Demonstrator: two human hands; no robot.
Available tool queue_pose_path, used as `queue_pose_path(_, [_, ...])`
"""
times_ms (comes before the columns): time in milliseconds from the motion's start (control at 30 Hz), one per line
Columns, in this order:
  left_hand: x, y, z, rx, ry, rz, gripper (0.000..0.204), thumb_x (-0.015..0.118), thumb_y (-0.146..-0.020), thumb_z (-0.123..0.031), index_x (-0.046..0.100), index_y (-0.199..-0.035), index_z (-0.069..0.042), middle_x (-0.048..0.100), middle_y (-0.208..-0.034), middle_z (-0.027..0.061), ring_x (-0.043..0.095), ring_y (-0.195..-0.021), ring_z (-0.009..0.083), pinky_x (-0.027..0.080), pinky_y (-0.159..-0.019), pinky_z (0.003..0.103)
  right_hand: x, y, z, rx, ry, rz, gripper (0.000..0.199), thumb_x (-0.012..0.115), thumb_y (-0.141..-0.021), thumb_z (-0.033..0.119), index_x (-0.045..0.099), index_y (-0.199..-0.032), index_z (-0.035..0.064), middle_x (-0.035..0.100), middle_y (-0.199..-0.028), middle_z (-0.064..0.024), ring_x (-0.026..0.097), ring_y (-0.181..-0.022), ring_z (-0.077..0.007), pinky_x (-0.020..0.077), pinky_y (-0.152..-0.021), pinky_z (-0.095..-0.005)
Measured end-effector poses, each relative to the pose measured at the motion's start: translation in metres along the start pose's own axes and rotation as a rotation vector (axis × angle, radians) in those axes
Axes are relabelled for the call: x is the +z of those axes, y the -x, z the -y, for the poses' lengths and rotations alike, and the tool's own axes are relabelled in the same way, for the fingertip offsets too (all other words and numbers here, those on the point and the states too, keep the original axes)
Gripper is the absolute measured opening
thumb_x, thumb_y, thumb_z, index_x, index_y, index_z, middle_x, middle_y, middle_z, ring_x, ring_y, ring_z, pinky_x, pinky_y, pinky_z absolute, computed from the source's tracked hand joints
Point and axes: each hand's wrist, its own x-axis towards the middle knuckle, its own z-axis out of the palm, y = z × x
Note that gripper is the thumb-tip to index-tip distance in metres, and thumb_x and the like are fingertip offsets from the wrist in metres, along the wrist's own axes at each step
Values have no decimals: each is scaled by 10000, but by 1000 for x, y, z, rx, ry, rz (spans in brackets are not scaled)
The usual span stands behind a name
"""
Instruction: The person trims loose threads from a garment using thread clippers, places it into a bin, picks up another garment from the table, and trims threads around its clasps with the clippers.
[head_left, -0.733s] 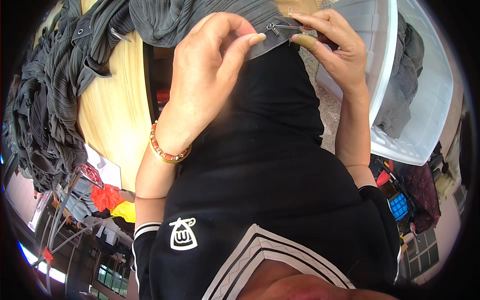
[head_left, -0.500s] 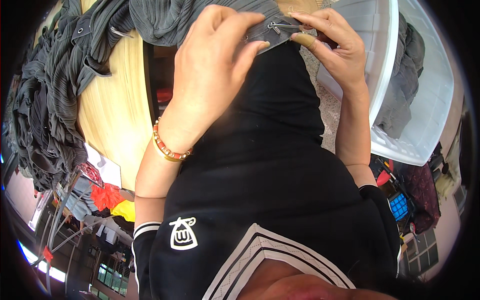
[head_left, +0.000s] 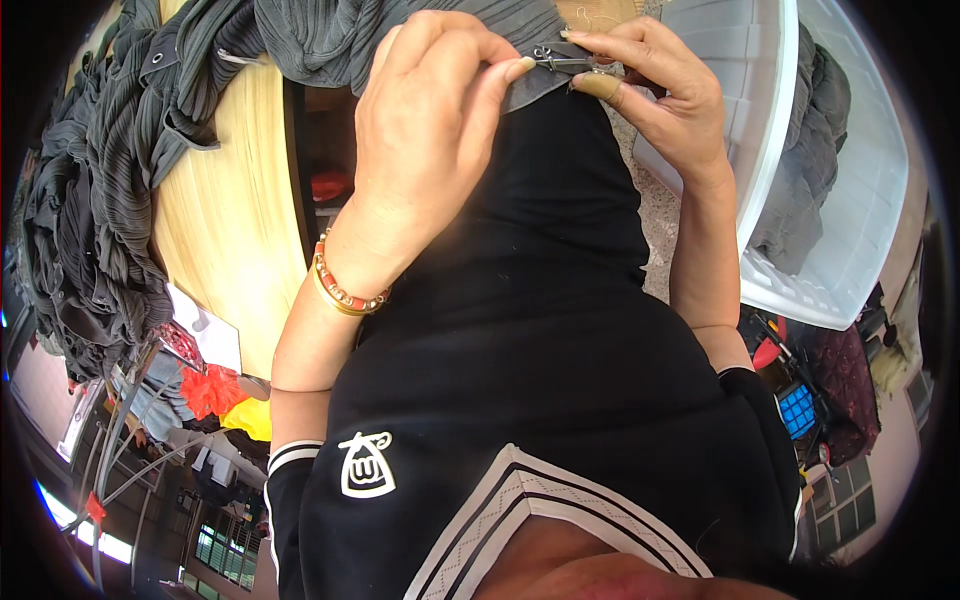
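At twelve o'clock, the left hand (head_left: 425,130) has slid further across the grey pleated garment (head_left: 330,40), fingertips pinching its edge. Opposite, the right hand (head_left: 655,90) grips small metal snips (head_left: 560,60) at that hem, suggesting trimming continues.

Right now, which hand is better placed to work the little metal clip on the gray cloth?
Probably the right hand: its fingertips pinch the metal clip. The left hand holds the gray cloth beside it.

Two hands (head_left: 430,130) (head_left: 650,90), one bracelet (head_left: 340,290), one white bin (head_left: 800,200)
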Motion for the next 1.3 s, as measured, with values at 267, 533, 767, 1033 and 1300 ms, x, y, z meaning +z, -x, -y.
queue_pose_path(267, [1, 5, -11, -233, 340, -14, 69, 701, -854, -51, 649, -879, -14, 624, -897, 85, 605, -836, 249, 483, -747, 325, 7, 0, 5, 31, -7, -16, 375, 788, -773, 37, 729, -1142, 65, 598, -870, 8, 504, -730, -56, 360, -572, -194])
queue_pose_path(533, [6, 9, -7, -182, 298, -44, 73, 705, -851, -48, 641, -869, -17, 623, -903, 89, 600, -840, 249, 480, -756, 335, 11, -1, 3, -69, 34, -66, 309, 776, -782, 26, 744, -1089, 43, 600, -837, -1, 514, -713, -63, 374, -578, -197])
queue_pose_path(767, [4, 18, 0, 3, -35, 11, 286, 732, -769, -15, 582, -1011, -49, 580, -935, 90, 582, -857, 305, 479, -754, 385, 5, 7, -1, 131, -74, -110, 275, 752, -811, -7, 727, -1085, -5, 598, -864, -6, 530, -740, -68, 391, -618, -202])
queue_pose_path(1033, [-29, 36, 21, -223, 29, 140, 205, 665, -821, 42, 594, -994, -40, 587, -851, 94, 621, -760, 243, 512, -682, 328, 7, 13, -8, 124, -204, -85, 302, 746, -812, -21, 690, -1107, -49, 590, -911, -32, 534, -814, -87, 401, -687, -192])
queue_pose_path(1300, [-33, 49, 36, -274, -84, 143, 203, 659, -826, 15, 602, -1008, -55, 620, -878, 95, 638, -835, 277, 512, -764, 369, 7, 12, -1, 150, -205, -48, 320, 730, -808, -45, 684, -1124, -58, 600, -941, -43, 527, -821, -88, 405, -708, -195])
